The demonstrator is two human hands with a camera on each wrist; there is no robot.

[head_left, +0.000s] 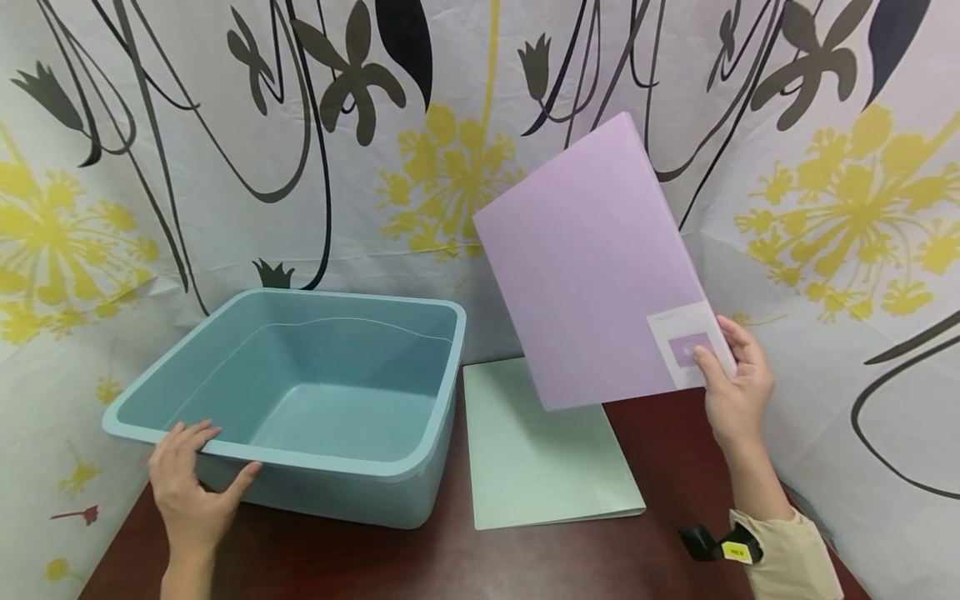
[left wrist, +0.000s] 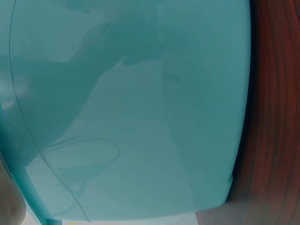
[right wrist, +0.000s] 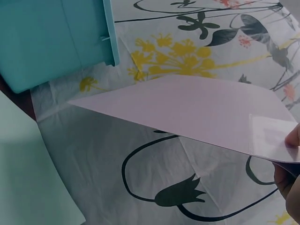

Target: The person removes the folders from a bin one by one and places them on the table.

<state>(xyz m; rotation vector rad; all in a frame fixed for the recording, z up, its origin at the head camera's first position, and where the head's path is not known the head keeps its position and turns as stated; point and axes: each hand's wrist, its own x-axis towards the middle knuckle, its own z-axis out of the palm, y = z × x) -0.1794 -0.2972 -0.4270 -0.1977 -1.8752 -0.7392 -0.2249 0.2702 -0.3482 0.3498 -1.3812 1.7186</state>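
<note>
A lilac folder with a pale label at its lower right corner is held up, tilted, in my right hand. The thumb lies on the label and the other fingers are behind the folder. Below it a mint green folder lies flat on the table, its top part covered by the lilac one. My left hand rests on the near rim of a blue-green plastic tub, fingers over the edge and thumb outside. Nothing lies in the visible part of the tub. In the left wrist view the tub's outer wall fills most of the picture.
The dark red wooden table carries the tub on the left and the mint folder at its right. Behind and at both sides hangs a white cloth with plant prints. A black strap device sits on the right wrist.
</note>
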